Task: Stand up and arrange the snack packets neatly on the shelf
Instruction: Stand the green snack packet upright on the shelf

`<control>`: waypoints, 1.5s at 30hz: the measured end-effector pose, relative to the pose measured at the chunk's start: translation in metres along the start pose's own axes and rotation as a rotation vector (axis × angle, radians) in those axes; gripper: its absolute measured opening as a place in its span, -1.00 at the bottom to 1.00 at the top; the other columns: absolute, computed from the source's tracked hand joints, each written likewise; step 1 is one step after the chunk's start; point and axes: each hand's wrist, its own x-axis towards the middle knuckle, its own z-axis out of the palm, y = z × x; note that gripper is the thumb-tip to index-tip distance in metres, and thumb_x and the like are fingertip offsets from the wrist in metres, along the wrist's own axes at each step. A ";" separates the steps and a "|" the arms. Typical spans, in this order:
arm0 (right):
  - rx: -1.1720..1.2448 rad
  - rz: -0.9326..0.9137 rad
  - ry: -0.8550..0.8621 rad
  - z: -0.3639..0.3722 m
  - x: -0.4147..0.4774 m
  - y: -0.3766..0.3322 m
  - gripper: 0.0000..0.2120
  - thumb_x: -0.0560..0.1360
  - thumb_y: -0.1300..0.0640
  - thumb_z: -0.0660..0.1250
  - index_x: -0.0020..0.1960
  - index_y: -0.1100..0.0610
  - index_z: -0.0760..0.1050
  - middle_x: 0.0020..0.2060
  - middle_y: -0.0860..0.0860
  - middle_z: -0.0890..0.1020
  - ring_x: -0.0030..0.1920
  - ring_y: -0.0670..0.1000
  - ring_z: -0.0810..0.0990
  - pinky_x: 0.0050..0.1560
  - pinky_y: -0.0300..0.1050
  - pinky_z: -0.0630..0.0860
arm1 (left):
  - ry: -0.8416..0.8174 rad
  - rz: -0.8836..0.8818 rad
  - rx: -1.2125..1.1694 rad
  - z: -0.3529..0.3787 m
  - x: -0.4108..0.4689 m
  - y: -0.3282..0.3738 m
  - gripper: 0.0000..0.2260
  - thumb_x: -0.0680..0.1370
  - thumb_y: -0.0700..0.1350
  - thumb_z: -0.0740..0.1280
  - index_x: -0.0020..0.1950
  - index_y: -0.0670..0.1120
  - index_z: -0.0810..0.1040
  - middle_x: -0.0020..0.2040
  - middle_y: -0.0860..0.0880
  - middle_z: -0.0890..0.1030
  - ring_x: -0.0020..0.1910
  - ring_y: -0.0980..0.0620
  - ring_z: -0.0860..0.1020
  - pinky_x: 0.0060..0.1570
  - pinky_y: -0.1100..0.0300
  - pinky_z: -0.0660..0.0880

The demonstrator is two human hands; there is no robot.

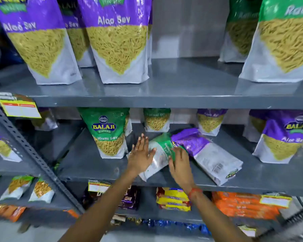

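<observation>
On the middle grey shelf [112, 172] a green Ratlami Sev packet [160, 154] lies flat on its face. A purple Aloo Sev packet [208, 154] lies flat beside it on the right, their tops overlapping. My left hand [141, 154] rests with fingers spread against the green packet's left edge. My right hand [179, 163] lies flat, fingers apart, on the packet's right side. Neither hand has closed around it. An upright green Ratlami Sev packet [108, 133] stands just left of my hands.
More packets stand at the back of the middle shelf [157, 119] and at its right end [283, 137]. Large purple packets [117, 37] and green ones [283, 41] stand on the upper shelf. Biscuit packs [173, 199] fill the shelf below. A slotted steel upright [33, 154] runs down the left.
</observation>
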 end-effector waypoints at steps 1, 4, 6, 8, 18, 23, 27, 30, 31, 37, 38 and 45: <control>-0.003 0.123 -0.092 0.011 0.005 0.007 -0.56 0.49 -0.05 0.05 0.11 0.25 0.48 0.07 0.31 0.57 0.11 0.29 0.52 0.18 0.04 0.39 | -0.116 -0.056 -0.105 -0.005 0.010 -0.002 -0.46 0.59 0.13 -0.06 0.48 -0.15 0.04 0.55 -0.11 -0.01 0.53 -0.11 0.03 0.49 0.02 -0.03; 0.255 0.534 -0.312 0.024 0.017 0.013 -0.66 0.49 -0.06 0.25 -0.30 0.18 0.51 -0.33 0.24 0.62 -0.34 0.20 0.61 -0.22 0.05 0.60 | -0.294 -0.082 -0.194 -0.022 0.030 -0.004 -0.59 0.63 0.01 -0.01 0.42 -0.13 0.25 0.48 -0.17 0.27 0.44 -0.14 0.26 0.35 0.12 0.21; 0.528 0.716 -0.287 0.031 0.026 0.013 -0.71 0.50 0.02 0.28 -0.32 0.18 0.44 -0.42 0.12 0.52 -0.47 0.06 0.48 -0.53 -0.20 0.53 | -0.336 -0.069 -0.246 -0.023 0.049 -0.014 -0.63 0.63 -0.04 0.01 0.38 -0.14 0.33 0.43 -0.22 0.35 0.38 -0.16 0.35 0.25 0.14 0.30; 0.719 0.824 -0.298 0.029 0.031 0.010 -0.75 0.52 0.10 0.25 -0.30 0.18 0.41 -0.38 0.10 0.49 -0.41 0.02 0.46 -0.61 -0.32 0.48 | -0.358 -0.076 -0.259 -0.018 0.069 -0.025 -0.68 0.62 -0.10 0.07 0.19 -0.25 0.50 0.27 -0.32 0.49 0.20 -0.20 0.49 0.14 0.06 0.37; 1.007 0.873 -0.186 0.044 0.035 0.021 -0.88 0.53 0.29 0.20 -0.17 0.20 0.42 -0.32 0.09 0.48 -0.35 -0.02 0.50 -0.43 -0.35 0.57 | -0.293 -0.277 -0.256 -0.015 0.099 -0.042 -0.78 0.49 -0.18 0.34 -0.21 -0.36 0.55 0.05 -0.36 0.62 0.06 -0.24 0.59 -0.11 0.06 0.49; 0.987 0.791 -0.208 0.040 0.044 0.022 -0.92 0.56 0.26 0.16 -0.12 0.18 0.36 -0.03 0.15 0.54 -0.17 -0.01 0.57 -0.32 -0.33 0.61 | -0.312 -0.375 -0.275 -0.022 0.084 -0.041 -0.77 0.53 -0.08 0.30 -0.17 -0.25 0.50 -0.12 -0.23 0.54 -0.15 -0.11 0.54 -0.14 0.09 0.45; 1.017 0.804 -0.233 0.033 0.041 0.025 -0.94 0.55 0.27 0.17 -0.08 0.19 0.40 -0.05 0.12 0.55 -0.15 -0.01 0.57 -0.25 -0.23 0.61 | -0.223 -0.398 -0.287 -0.012 0.076 -0.038 -0.72 0.49 -0.10 0.30 0.06 -0.29 0.54 0.10 -0.25 0.61 0.08 -0.22 0.57 0.03 0.06 0.49; 0.971 0.768 -0.208 0.024 0.041 0.025 -0.76 0.54 0.32 0.14 -0.27 0.12 0.30 -0.22 0.08 0.53 -0.21 -0.01 0.53 -0.15 -0.18 0.54 | -0.182 -0.383 -0.263 -0.007 0.059 -0.028 -0.77 0.50 -0.13 0.26 -0.12 -0.30 0.55 0.07 -0.31 0.62 0.07 -0.24 0.58 0.05 0.00 0.52; 0.935 0.731 -0.210 0.022 0.042 0.026 -0.76 0.53 0.33 0.12 -0.28 0.11 0.28 -0.24 0.08 0.54 -0.22 -0.02 0.54 -0.17 -0.20 0.55 | -0.156 -0.375 -0.253 -0.005 0.053 -0.026 -0.75 0.52 -0.12 0.24 -0.18 -0.30 0.55 0.05 -0.31 0.62 0.06 -0.23 0.58 0.05 -0.01 0.51; 0.859 0.422 -0.139 0.009 0.060 0.015 -0.71 0.50 0.41 0.13 -0.30 0.10 0.30 -0.33 0.04 0.49 -0.29 -0.10 0.50 -0.35 -0.35 0.55 | 0.208 -0.321 -0.215 -0.005 0.035 -0.024 -0.72 0.56 -0.17 0.17 0.19 -0.32 0.39 0.31 -0.28 0.39 0.26 -0.26 0.40 0.26 -0.09 0.37; 0.863 0.372 -0.117 0.007 0.064 0.010 -0.70 0.50 0.41 0.14 -0.31 0.10 0.29 -0.33 0.04 0.47 -0.29 -0.10 0.47 -0.36 -0.37 0.52 | 0.261 -0.310 -0.224 -0.007 0.035 -0.023 -0.73 0.56 -0.19 0.15 0.18 -0.33 0.39 0.30 -0.28 0.38 0.19 -0.27 0.44 0.20 -0.10 0.41; 0.702 0.196 0.103 0.000 0.090 0.013 -0.78 0.51 0.26 0.24 -0.24 0.01 0.38 -0.23 0.14 0.51 -0.19 0.04 0.44 -0.11 0.00 0.42 | 0.386 -0.309 -0.440 0.008 0.061 -0.029 -0.80 0.55 -0.30 0.13 0.09 -0.39 0.42 0.15 -0.38 0.47 0.15 -0.32 0.46 0.17 -0.10 0.38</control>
